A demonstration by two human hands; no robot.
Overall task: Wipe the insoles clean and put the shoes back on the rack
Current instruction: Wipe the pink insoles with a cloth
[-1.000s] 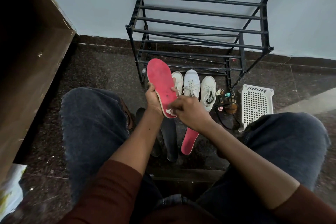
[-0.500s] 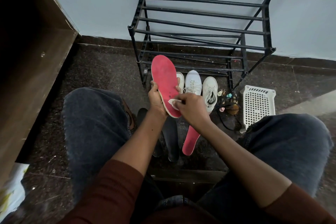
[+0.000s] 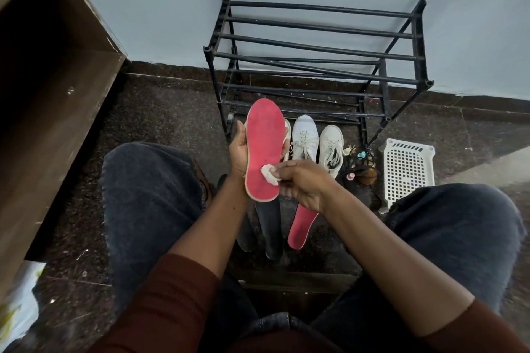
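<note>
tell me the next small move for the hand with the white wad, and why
Probably drag the white wad up the held red insole toward its toe. The right hand pinches it against the heel end, the left hand grips the insole's edge, and most of its face lies above the wad.

Mostly hidden behind red insole [image 3: 263, 146]: leftmost white shoe [image 3: 287, 135]; floor trinkets [image 3: 358, 163] indistinct.

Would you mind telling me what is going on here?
A person holds a red insole in the left hand and presses a white wad against its heel end with the right hand. A second red insole and dark insoles lie on the floor. The white shoes stand in front of the black rack, not yet on it.
</note>
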